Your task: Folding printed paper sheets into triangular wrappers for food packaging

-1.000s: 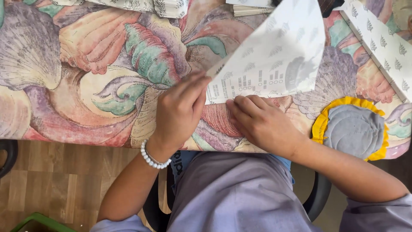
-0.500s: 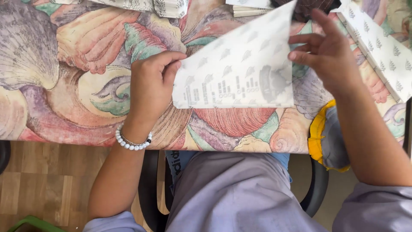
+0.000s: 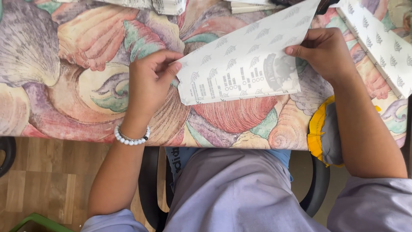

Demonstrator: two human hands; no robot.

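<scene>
Pinching opposite edges of paper sheet (image 3: 244, 60): both hands.

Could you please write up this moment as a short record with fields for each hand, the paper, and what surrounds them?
Left hand: left hand pinches the left edge of the paper sheet; white bead bracelet on the wrist.
Right hand: right hand grips the sheet's right edge.
Sheet: white, patterned with small grey tree marks, lifted off the table at a tilt.
Surface: tablecloth with large shell pattern.
Nearby: yellow-rimmed grey pad under the right forearm; a second patterned sheet at the right.
</scene>
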